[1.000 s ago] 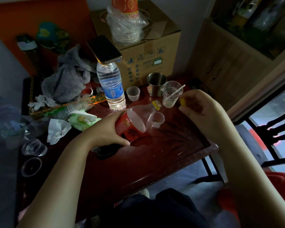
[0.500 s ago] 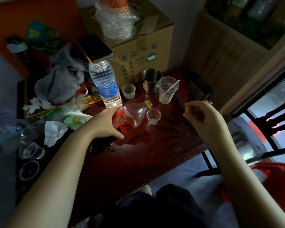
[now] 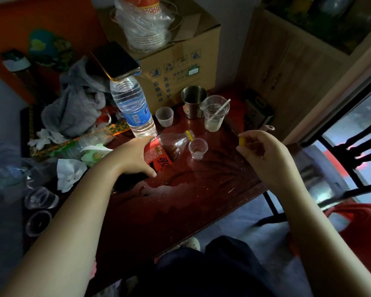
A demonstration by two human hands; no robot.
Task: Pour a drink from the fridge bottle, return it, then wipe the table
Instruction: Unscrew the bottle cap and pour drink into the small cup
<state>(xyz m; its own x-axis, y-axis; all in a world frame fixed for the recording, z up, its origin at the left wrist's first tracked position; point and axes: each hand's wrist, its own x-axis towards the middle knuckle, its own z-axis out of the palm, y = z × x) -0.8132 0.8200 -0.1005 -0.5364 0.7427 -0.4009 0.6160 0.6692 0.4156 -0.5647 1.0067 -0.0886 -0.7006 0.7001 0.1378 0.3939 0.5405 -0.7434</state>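
Observation:
My left hand (image 3: 135,158) grips a red-labelled cola bottle (image 3: 169,150), tilted almost flat with its open yellow-ringed neck over a small clear cup (image 3: 198,149). Dark liquid sits near the bottle's shoulder, and a little brown drink lies in the cup's bottom. My right hand (image 3: 263,155) hovers to the cup's right, pinching the yellow cap (image 3: 242,141). Both are over the dark red table (image 3: 201,196), which has a wet patch below the bottle.
A tall water bottle (image 3: 133,110) with a phone (image 3: 115,61) on top stands behind. Nearby are a small plastic cup (image 3: 164,116), a steel cup (image 3: 193,101), a straw cup (image 3: 215,115), a cardboard box (image 3: 180,61), grey cloth (image 3: 75,106), and tissues (image 3: 70,174).
The bottle has tipped lower, toward flat, over the small cup. My right hand with the cap has drifted right and down, away from the straw cup.

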